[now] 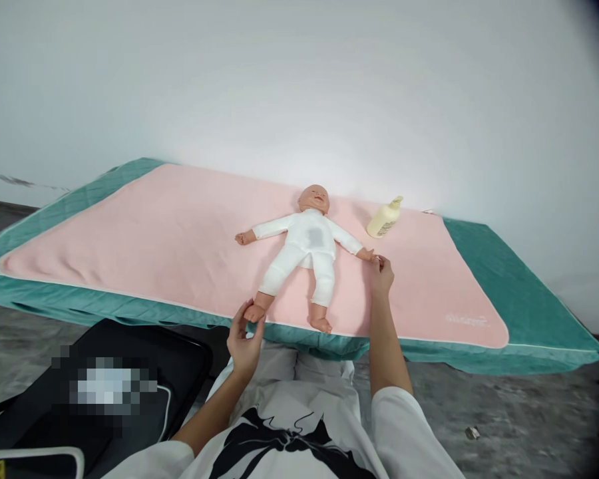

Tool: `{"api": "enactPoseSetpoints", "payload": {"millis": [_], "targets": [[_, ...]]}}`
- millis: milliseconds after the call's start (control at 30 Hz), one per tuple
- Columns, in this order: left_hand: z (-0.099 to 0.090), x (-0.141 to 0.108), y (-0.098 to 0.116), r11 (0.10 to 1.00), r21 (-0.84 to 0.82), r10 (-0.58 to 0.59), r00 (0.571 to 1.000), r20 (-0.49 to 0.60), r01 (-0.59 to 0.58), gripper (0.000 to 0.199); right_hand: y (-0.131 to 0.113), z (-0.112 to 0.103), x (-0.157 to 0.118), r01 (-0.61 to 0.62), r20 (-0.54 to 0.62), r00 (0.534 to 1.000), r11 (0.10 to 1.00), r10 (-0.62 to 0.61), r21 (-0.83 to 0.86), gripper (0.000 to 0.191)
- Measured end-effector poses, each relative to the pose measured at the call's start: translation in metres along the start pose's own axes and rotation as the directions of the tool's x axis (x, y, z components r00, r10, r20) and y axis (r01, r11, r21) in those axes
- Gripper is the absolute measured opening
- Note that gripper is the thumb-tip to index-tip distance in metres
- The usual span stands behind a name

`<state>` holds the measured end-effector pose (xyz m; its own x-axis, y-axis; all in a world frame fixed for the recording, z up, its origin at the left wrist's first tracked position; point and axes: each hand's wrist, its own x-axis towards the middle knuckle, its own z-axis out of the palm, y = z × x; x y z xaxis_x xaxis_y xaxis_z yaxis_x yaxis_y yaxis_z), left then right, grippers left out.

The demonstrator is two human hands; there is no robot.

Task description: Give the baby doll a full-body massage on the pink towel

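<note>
A baby doll (309, 233) with a white cloth body lies on its back on a pink mat (180, 233), arms and legs spread, head toward the wall. My left hand (246, 340) is at the doll's foot on the left, thumb and fingers curved around it. Farther right, my right hand (381, 274) has its fingers pinched together at the doll's hand on the right. A pale yellow pump bottle (383, 221) stands tilted in view beyond my right hand, not touched by it.
The mat lies over a green quilted cover (519, 293) on a bed-like surface against a white wall (279, 86). At the lower left is a black chair or case (144, 346) with a blurred-out object and white cable on it. A small scrap (472, 433) lies on the floor.
</note>
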<state>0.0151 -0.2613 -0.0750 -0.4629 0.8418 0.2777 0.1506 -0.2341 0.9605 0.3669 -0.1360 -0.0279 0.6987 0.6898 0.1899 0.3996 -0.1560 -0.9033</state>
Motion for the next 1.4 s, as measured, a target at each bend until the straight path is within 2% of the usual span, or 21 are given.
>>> {"api": "enactPoseSetpoints", "payload": {"millis": [133,300,467,667,800,1000,1100,1200,1300,1400], "targets": [[0.000,0.000,-0.004,1.000,0.030,-0.009,0.999,0.034,0.008,0.050,-0.003,0.002,-0.002,-0.018,-0.007,1.000,1.000,0.018,0.007,0.042],[0.004,-0.010,-0.007,0.997,0.075,-0.029,0.998,0.047,0.026,0.047,-0.002,0.015,0.001,-0.052,-0.032,0.998,0.998,0.054,0.044,0.045],[0.000,-0.008,-0.002,0.999,0.024,-0.025,0.998,0.050,0.024,0.053,-0.006,0.029,0.003,-0.066,-0.085,0.993,0.989,0.078,0.132,0.054],[-0.002,0.000,0.005,0.991,0.027,0.128,0.990,0.051,-0.130,0.045,-0.018,0.044,0.005,-0.003,-0.106,0.994,0.971,0.029,0.238,0.063],[0.001,0.015,0.014,0.976,-0.012,0.220,0.975,0.039,-0.220,0.046,-0.026,0.054,0.015,0.018,-0.157,0.987,0.964,0.024,0.264,0.067],[0.017,0.040,0.034,0.966,-0.018,0.258,0.964,0.063,-0.257,0.051,-0.051,0.068,0.024,0.052,-0.191,0.982,0.953,0.005,0.297,0.067],[0.028,0.049,0.043,0.957,-0.051,0.289,0.956,0.044,-0.287,0.050,-0.066,0.073,0.020,0.133,-0.177,0.981,0.932,-0.076,0.338,0.059],[0.039,0.061,0.053,0.935,-0.069,0.351,0.934,0.064,-0.347,0.049,-0.076,0.078,0.015,0.262,-0.152,0.963,0.894,-0.221,0.363,0.055],[0.050,0.077,0.066,0.893,-0.001,0.447,0.885,0.128,-0.450,0.048,-0.082,0.081,0.010,0.411,-0.122,0.911,0.833,-0.395,0.371,0.049],[0.061,0.096,0.082,0.862,0.049,0.494,0.857,0.145,-0.505,0.047,-0.087,0.083,0.006,0.536,-0.093,0.836,0.772,-0.540,0.341,0.039]]}}
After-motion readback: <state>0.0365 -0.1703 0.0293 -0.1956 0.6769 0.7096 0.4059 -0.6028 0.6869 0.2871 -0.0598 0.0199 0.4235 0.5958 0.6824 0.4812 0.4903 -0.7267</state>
